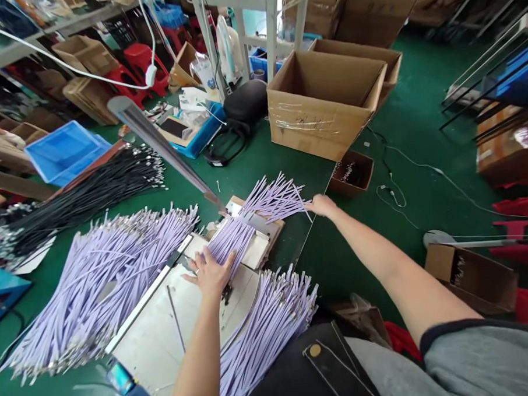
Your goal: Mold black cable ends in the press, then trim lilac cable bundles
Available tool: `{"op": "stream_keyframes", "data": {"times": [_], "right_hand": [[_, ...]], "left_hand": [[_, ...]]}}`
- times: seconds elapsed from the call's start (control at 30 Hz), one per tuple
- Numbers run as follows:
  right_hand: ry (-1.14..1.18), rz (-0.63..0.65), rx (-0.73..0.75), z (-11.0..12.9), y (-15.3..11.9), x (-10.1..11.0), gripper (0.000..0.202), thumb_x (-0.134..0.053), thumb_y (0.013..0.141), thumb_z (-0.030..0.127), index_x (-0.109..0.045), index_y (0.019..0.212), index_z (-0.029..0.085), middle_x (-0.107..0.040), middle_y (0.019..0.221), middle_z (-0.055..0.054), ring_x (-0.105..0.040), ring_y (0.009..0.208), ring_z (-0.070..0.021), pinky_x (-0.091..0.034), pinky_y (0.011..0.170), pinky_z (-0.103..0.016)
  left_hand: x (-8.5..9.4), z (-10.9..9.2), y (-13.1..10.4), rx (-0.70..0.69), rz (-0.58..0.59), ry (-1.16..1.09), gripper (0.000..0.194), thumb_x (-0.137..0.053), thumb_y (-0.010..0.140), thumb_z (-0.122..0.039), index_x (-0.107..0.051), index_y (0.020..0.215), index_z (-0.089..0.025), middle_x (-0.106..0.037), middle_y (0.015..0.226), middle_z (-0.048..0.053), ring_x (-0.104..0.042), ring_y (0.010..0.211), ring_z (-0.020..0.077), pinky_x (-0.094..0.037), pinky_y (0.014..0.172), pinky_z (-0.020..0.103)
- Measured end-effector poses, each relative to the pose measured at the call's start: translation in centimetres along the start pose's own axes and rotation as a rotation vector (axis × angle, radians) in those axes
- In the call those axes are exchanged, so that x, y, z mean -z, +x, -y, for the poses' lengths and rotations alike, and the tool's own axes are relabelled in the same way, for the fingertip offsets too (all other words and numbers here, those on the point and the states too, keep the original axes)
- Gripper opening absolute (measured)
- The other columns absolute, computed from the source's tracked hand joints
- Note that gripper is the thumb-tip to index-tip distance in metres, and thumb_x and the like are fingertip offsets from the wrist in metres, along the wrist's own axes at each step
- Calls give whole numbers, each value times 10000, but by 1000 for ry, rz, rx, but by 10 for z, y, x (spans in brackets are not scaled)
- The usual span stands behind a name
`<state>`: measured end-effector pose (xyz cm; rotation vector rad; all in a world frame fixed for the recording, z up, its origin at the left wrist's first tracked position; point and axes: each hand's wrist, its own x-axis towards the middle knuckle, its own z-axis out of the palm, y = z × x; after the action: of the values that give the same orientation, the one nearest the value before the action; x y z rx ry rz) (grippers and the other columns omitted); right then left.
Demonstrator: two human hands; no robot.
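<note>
My left hand (211,269) lies with spread fingers on a flat bunch of lilac cords (233,241), pressing them onto the white board of a guillotine cutter (151,337). The cutter's long blade arm (165,150) is raised, slanting up to the left. Beyond the cutter's edge, the far lengths of lilac cord (277,197) fan out to the right. At their right-hand ends is my right hand (323,206), its fingers closed at the tip of a cord. Large piles of lilac cords with metal ends lie left (113,269) and right (269,326) of the board.
Black cords (92,182) lie at the left beside a blue bin (67,151). A big open cardboard box (321,111) stands beyond the cords, with a small box (353,173) below it. A blue tray (200,139) and a black case (251,100) are at the back.
</note>
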<state>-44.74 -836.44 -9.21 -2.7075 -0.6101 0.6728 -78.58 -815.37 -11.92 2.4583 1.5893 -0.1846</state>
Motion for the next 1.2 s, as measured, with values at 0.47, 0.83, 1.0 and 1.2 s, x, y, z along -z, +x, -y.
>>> {"op": "stream_keyframes", "data": {"times": [0.47, 0.83, 1.0, 1.2], "right_hand": [[-251, 136, 492, -12, 42, -71, 1046, -846, 647, 392, -301, 1509, 158, -168, 1588, -221, -102, 1467, -420, -122, 1161, -622], [-616, 357, 1116, 108, 169, -80, 1213, -922, 461, 289, -302, 1493, 140, -249, 1572, -178, -161, 1463, -361, -161, 1173, -507], [-479, 368, 947, 94, 158, -77, 660, -814, 652, 181, -544, 1250, 111, -535, 1314, -173, -454, 1259, -329, -367, 1066, -445], [-315, 399, 713, 63, 112, -86, 244, -507, 793, 19, -632, 997, 68, -628, 1066, -215, -597, 1018, -303, -461, 928, -388]], "left_hand": [[7, -58, 40, -260, 250, 157, 1088, -578, 760, -681, -111, 1549, -95, -227, 1586, 231, -206, 1463, 381, -76, 1145, 662], [7, -72, 40, -268, 276, 174, 738, -705, 772, -366, -396, 1408, -152, -553, 1309, 167, -543, 1212, 302, -410, 986, 392], [2, -78, 33, -338, 435, 77, 307, -625, 808, -220, -599, 1110, -175, -644, 1077, 86, -608, 1040, 227, -430, 904, 314], [-2, -87, 12, -429, 416, 140, 109, -556, 806, -162, -609, 902, -162, -633, 1021, 118, -598, 1032, 269, -441, 887, 352]]}}
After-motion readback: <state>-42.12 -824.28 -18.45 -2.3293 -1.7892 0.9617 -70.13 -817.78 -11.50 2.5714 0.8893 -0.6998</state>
